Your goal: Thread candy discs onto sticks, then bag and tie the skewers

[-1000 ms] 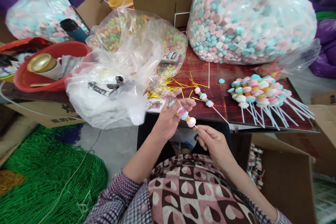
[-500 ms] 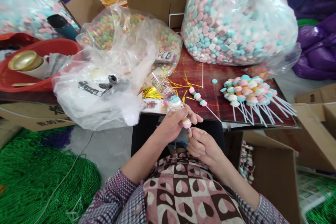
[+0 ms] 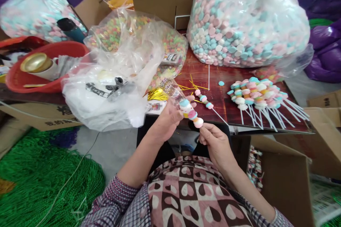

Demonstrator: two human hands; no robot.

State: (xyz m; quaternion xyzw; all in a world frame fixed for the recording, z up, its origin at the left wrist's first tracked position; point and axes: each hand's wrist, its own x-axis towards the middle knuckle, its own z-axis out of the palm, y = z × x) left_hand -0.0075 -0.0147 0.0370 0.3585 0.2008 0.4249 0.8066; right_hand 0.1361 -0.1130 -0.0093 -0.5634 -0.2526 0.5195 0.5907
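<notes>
A marshmallow skewer (image 3: 190, 110) in pink, white, blue and yellow sits partly inside a clear plastic sleeve (image 3: 174, 91). My left hand (image 3: 169, 118) cradles the sleeved part between thumb and fingers, its fingertips showing behind. At the lower end, below a white-and-pink marshmallow, my right hand (image 3: 213, 140) pinches the stick, which its fingers mostly hide. Just beyond my hands, another marshmallow skewer (image 3: 203, 98) lies unwrapped on the dark red table (image 3: 195, 72). Gold twist ties (image 3: 157, 94) are beside my left hand.
A pile of marshmallow skewers (image 3: 257, 94) lies at the right. Behind stand a big bag of marshmallows (image 3: 239, 25) and a bag of colourful candies (image 3: 173, 40). White plastic bags (image 3: 106, 103) and a red basin (image 3: 16, 78) are left. A cardboard box (image 3: 282, 181) holding skewers sits below right.
My left hand has loosened from around the skewer, its fingers now straighter. The skewer has tilted and shifted right, showing more of its lower end. My right hand has moved slightly right and up.
</notes>
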